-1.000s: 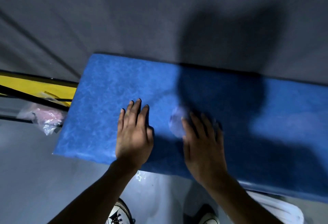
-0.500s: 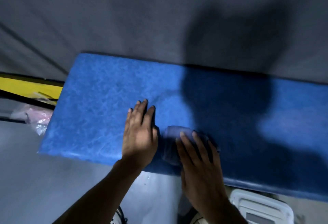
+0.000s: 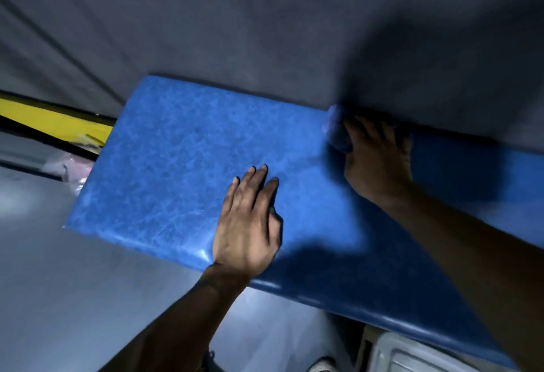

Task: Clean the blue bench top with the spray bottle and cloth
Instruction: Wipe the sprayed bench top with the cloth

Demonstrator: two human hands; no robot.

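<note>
The blue bench top [image 3: 176,171] fills the middle of the view, its padded surface mottled and shiny at the near edge. My left hand [image 3: 247,221] lies flat on it near the front edge, fingers together, holding nothing. My right hand [image 3: 379,159] is stretched to the far edge by the grey wall and presses a small pale blue cloth [image 3: 335,130] onto the bench; the cloth shows only beside my fingers and is blurred. No spray bottle is in view.
A grey wall [image 3: 265,32] backs the bench. A yellow and black bar [image 3: 44,115] and a crumpled plastic bag [image 3: 70,168] sit off the left end. Grey floor lies below, with a white plastic object [image 3: 412,354] under the bench at lower right.
My right hand has pushed the cloth from the near edge beside my left hand across to the far edge by the wall. My left hand has stayed flat on the bench.
</note>
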